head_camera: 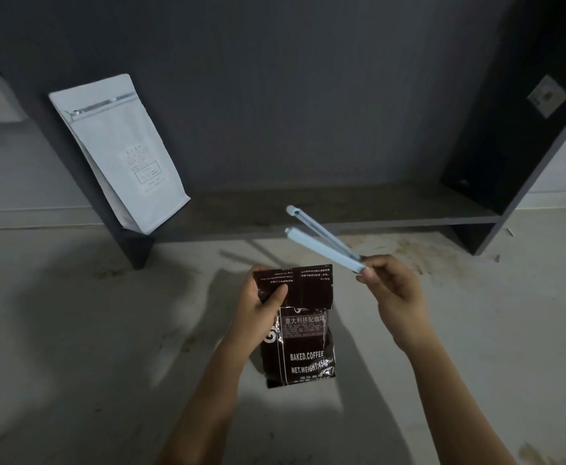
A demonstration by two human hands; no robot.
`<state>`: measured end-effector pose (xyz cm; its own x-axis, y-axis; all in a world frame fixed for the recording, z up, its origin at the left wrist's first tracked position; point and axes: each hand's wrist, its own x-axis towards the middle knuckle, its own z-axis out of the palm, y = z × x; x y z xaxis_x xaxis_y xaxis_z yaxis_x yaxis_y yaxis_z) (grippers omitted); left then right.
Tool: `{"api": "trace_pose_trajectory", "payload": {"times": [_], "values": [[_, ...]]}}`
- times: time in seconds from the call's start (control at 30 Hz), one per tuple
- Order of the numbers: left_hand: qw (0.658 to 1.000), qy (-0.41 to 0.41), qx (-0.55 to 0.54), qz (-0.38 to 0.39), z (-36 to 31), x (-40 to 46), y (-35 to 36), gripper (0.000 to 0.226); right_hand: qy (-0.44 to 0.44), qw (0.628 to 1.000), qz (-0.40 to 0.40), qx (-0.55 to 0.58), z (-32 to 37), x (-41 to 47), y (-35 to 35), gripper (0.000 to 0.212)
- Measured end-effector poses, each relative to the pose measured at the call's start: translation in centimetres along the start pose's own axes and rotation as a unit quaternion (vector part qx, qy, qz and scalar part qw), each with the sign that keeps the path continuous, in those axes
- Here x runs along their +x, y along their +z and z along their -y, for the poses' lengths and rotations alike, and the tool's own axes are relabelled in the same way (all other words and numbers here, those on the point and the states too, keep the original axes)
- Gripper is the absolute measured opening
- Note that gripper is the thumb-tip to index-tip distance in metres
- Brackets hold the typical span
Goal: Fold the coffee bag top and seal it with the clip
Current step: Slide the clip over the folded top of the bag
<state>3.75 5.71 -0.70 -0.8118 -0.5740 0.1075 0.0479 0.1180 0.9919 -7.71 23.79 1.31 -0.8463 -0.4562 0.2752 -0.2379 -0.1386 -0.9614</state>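
Note:
A dark brown coffee bag (pixel 303 350) with white print hangs in the air at the centre of the head view. Its top is folded down towards me as a flap. My left hand (pixel 261 305) pinches the folded top at its left side, thumb on the flap. Up and to the right, my right hand (pixel 392 290) grips the hinge end of a long pale blue sealing clip (pixel 323 239). The clip's two arms are spread apart and point up-left, above the bag and not touching it.
A dark low shelf (pixel 325 213) stands on the pale, stained floor (pixel 73 330) beyond my hands. A white stand-up pouch (pixel 120 152) leans on the shelf's left end. The shelf's right side panel (pixel 510 146) rises at the far right.

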Motion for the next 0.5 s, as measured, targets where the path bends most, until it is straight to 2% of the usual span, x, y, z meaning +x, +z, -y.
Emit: {"api": "trace_pose_trajectory", "payload": {"times": [0.1, 0.2, 0.37, 0.5], "values": [[0.998, -0.055, -0.029, 0.011, -0.1, -0.8, -0.4, 0.011, 0.003, 1.0, 0.025, 0.005, 0.3, -0.5, 0.6, 0.03], [0.994, -0.089, -0.06, 0.007, -0.3, -1.2, -0.4, 0.012, 0.014, 0.999, 0.05, 0.012, 0.5, -0.8, 1.0, 0.027], [0.992, -0.091, -0.081, -0.006, -0.5, -1.8, -0.2, 0.012, 0.025, 0.998, 0.058, 0.008, 0.8, -1.0, 1.0, 0.023], [0.99, -0.094, -0.101, -0.01, -0.5, -1.9, -0.2, 0.006, 0.045, 0.997, 0.053, 0.039, 0.6, -1.1, 0.8, 0.029]]}}
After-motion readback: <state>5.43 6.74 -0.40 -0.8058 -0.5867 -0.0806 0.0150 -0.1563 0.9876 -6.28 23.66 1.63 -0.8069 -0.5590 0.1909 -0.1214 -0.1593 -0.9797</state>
